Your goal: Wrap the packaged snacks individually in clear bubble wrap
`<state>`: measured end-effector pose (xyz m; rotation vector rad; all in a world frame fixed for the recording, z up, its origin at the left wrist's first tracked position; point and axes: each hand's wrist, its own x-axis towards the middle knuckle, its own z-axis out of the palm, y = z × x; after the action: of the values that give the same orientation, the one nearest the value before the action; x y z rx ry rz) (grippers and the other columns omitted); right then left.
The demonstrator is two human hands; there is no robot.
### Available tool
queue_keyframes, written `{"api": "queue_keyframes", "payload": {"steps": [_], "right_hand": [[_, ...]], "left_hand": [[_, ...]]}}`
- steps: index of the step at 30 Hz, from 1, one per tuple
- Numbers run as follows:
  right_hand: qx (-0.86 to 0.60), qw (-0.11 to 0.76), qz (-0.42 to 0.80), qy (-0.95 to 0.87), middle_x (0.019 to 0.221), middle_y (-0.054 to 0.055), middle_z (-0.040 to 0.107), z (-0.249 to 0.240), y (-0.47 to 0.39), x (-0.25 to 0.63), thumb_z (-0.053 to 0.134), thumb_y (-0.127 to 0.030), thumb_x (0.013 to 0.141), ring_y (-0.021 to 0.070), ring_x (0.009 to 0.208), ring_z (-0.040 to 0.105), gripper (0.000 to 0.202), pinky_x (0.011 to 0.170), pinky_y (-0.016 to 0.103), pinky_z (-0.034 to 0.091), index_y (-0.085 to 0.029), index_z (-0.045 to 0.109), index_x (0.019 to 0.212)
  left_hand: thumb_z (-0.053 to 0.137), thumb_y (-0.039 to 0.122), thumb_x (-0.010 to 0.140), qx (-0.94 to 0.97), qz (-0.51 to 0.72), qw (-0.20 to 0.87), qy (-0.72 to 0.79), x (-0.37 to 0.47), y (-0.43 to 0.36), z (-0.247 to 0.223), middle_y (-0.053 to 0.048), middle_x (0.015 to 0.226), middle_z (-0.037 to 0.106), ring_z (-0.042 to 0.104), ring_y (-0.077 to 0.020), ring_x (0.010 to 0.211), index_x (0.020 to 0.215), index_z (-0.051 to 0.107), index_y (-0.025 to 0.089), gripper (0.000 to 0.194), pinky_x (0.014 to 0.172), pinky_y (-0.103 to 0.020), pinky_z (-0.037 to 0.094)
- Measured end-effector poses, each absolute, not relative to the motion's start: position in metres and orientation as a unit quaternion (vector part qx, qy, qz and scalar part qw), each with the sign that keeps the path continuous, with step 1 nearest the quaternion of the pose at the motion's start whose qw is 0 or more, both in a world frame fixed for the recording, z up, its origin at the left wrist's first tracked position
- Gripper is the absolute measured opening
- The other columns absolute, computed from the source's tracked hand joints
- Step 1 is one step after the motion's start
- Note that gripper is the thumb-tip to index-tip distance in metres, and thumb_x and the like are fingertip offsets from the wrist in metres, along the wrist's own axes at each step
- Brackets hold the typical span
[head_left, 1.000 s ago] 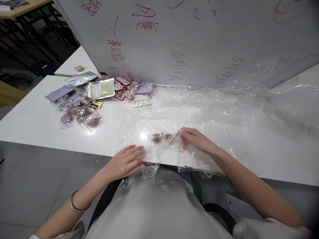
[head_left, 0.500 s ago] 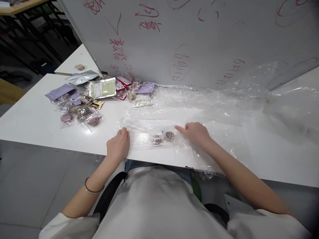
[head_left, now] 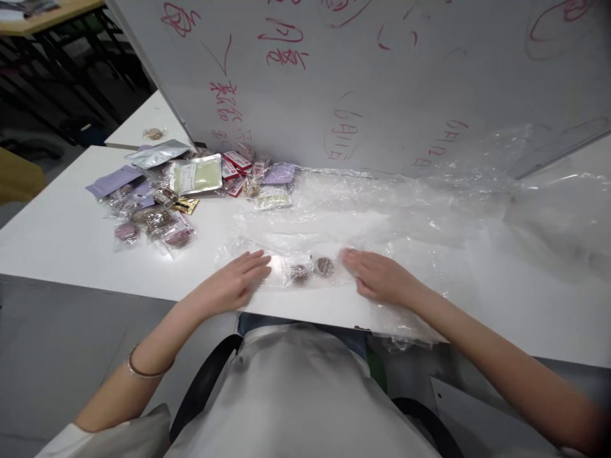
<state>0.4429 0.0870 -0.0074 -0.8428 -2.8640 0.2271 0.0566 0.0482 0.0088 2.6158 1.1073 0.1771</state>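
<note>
Clear plastic film (head_left: pixel 420 219) covers the table in front of me, and its near part lies wrinkled over two small, round brownish items. One of them, a speckled disc (head_left: pixel 325 266), lies just left of my right fingertips. The other, a reddish-brown round piece in a clear packet (head_left: pixel 299 274), sits between the disc and my left hand. My left hand (head_left: pixel 241 278) rests with its fingers stretched over the film's left end. My right hand (head_left: pixel 379 275) lies on the film right of the disc, fingers extended, tips slightly blurred.
A pile of small packets stands at the left back, with a green-and-silver pouch (head_left: pixel 196 175), a purple pouch (head_left: pixel 114 181) and a pink round piece in clear wrap (head_left: pixel 126 231). Behind the film rises a whiteboard (head_left: pixel 391 83) with red writing. Film hangs over the table's front edge.
My left hand has moved right and gone from curled to stretched fingers on the film. My right hand has lowered slightly, its pointing finger now alongside the others. The reddish-brown packet has shifted a little.
</note>
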Motion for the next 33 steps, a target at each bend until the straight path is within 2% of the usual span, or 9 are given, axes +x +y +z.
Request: {"api": "queue_keyframes", "payload": {"steps": [6,10,12,15,21,24,26,28,33], "right_hand": [[-0.39,0.108,0.241,-0.882,0.133,0.008,0.065,0.001,0.1,0.453,0.036,-0.023,0.1,0.0259,0.126,0.059,0.037,0.104,0.048,0.05,-0.022,0.064,0.124],[-0.48,0.139,0.429,-0.753,0.087,0.004,0.074,0.016,0.094,0.448,0.037,-0.046,0.101,0.0218,0.084,0.071,0.036,0.079,0.038,0.055,-0.024,0.064,0.112],[-0.515,0.147,0.466,-0.704,0.061,-0.002,0.061,0.018,0.093,0.442,0.037,-0.052,0.1,0.019,0.06,0.062,0.038,0.065,0.034,0.051,-0.024,0.062,0.107],[-0.591,0.125,0.429,-0.672,0.053,-0.005,0.045,0.017,0.094,0.435,0.041,-0.058,0.096,0.0153,0.047,0.046,0.037,0.051,0.03,0.037,-0.025,0.056,0.091],[-0.673,0.008,0.232,-0.702,0.057,0.001,0.052,0.014,0.097,0.431,0.035,-0.055,0.098,0.0168,0.047,0.043,0.038,0.049,0.032,0.031,-0.023,0.046,0.082],[-0.675,0.015,0.145,-0.723,0.07,0.01,0.064,0.016,0.093,0.434,0.034,-0.049,0.099,0.0237,0.055,0.057,0.037,0.053,0.038,0.043,-0.018,0.054,0.097],[-0.642,0.069,0.079,-0.76,0.097,0.019,0.07,0.019,0.087,0.44,0.039,-0.045,0.098,0.0325,0.083,0.068,0.038,0.069,0.047,0.052,-0.014,0.056,0.112],[-0.537,0.103,0.052,-0.836,0.122,0.019,0.066,0.019,0.08,0.447,0.047,-0.04,0.095,0.0356,0.115,0.062,0.039,0.094,0.053,0.051,-0.015,0.057,0.123],[-0.293,0.108,0.102,-0.944,0.137,0.01,0.061,0.004,0.077,0.46,0.044,-0.018,0.094,0.027,0.136,0.049,0.043,0.114,0.05,0.042,-0.019,0.056,0.135]], "left_hand": [[0.046,0.036,0.099,0.808,0.146,0.32,0.473,0.015,0.054,0.011,-0.005,0.138,0.062,0.054,-0.0249,0.133,0.122,0.068,0.025,0.034,0.11,-0.042,0.045],[0.057,0.05,0.091,0.664,0.243,0.393,0.588,0.011,0.053,0.009,-0.008,0.108,0.076,0.068,-0.0254,0.108,0.099,0.074,0.02,0.035,0.091,-0.034,0.054],[0.058,0.052,0.09,0.612,0.28,0.361,0.646,0.018,0.056,0.006,-0.006,0.086,0.076,0.07,-0.0213,0.086,0.088,0.072,0.018,0.036,0.078,-0.029,0.053],[0.056,0.052,0.09,0.583,0.305,0.287,0.696,0.033,0.062,0.003,0.0,0.061,0.064,0.061,-0.0158,0.062,0.087,0.068,0.018,0.036,0.063,-0.024,0.046],[0.04,0.047,0.099,0.674,0.12,0.078,0.725,0.053,0.071,-0.005,-0.004,0.069,0.068,0.062,-0.0208,0.063,0.102,0.065,0.02,0.037,0.056,-0.027,0.036],[0.037,0.042,0.101,0.698,0.076,0.006,0.712,0.052,0.067,-0.005,-0.011,0.089,0.071,0.067,-0.0254,0.071,0.115,0.062,0.018,0.037,0.059,-0.031,0.042],[0.043,0.037,0.099,0.717,0.14,-0.062,0.68,0.05,0.06,-0.001,-0.018,0.108,0.068,0.068,-0.0296,0.088,0.124,0.058,0.016,0.036,0.07,-0.039,0.049],[0.052,0.031,0.095,0.772,0.213,-0.098,0.591,0.047,0.051,0.006,-0.018,0.122,0.063,0.063,-0.0322,0.111,0.129,0.056,0.017,0.037,0.089,-0.046,0.05],[0.054,0.029,0.092,0.913,0.113,0.093,0.382,0.044,0.043,0.016,-0.008,0.143,0.055,0.043,-0.0303,0.14,0.137,0.054,0.024,0.045,0.118,-0.051,0.032]]}}
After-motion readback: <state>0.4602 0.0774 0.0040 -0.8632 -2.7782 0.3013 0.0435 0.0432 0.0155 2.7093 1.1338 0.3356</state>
